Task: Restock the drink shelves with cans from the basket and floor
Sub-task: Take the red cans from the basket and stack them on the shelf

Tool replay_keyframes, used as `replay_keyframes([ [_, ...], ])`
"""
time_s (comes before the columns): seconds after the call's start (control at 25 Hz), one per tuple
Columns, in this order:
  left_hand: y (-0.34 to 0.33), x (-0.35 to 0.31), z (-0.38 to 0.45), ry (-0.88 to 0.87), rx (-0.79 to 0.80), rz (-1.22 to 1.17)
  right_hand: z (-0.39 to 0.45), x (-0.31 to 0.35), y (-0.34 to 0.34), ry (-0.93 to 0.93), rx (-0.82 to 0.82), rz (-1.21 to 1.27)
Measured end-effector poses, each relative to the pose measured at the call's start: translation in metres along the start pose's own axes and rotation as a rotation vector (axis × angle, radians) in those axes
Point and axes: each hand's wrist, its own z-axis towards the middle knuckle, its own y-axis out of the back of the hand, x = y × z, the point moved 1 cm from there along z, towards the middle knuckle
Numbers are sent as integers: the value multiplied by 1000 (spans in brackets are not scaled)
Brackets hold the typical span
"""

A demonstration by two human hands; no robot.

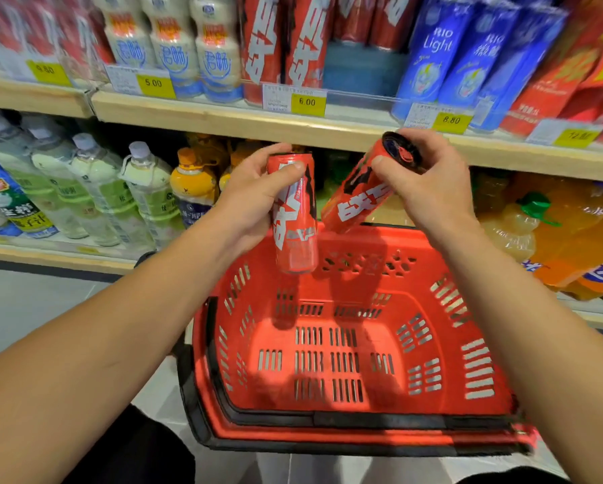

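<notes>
My left hand [254, 193] grips a tall red can [296, 232] with white lettering, held nearly upright above the basket. My right hand [429, 176] holds a second red can [356, 197] by its top end, tilted so its dark lid faces me. Both cans hang over the red plastic basket [481, 375], which lies on the floor below with nothing visible inside. On the upper shelf, matching red cans [279, 40] stand behind a 6.00 price tag [307, 103], with a gap of bare shelf [359, 71] to their right.
Blue Rio Light cans [443, 57] and white yoghurt bottles [174, 43] flank the red cans. The lower shelf holds pale green bottles [97, 190] at left and orange soda bottles [572, 235] at right. The wooden shelf edge [223, 124] runs just above my hands. Grey floor lies at left.
</notes>
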Motion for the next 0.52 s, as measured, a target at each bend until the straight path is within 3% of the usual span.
replay_keyframes([
  [0.2,-13,-51,28,-106,66,-1,48,59,5,152,-73,1],
  [0.52,-19,-98,64,-192,28,56,103,99,-19,320,-204,-27],
])
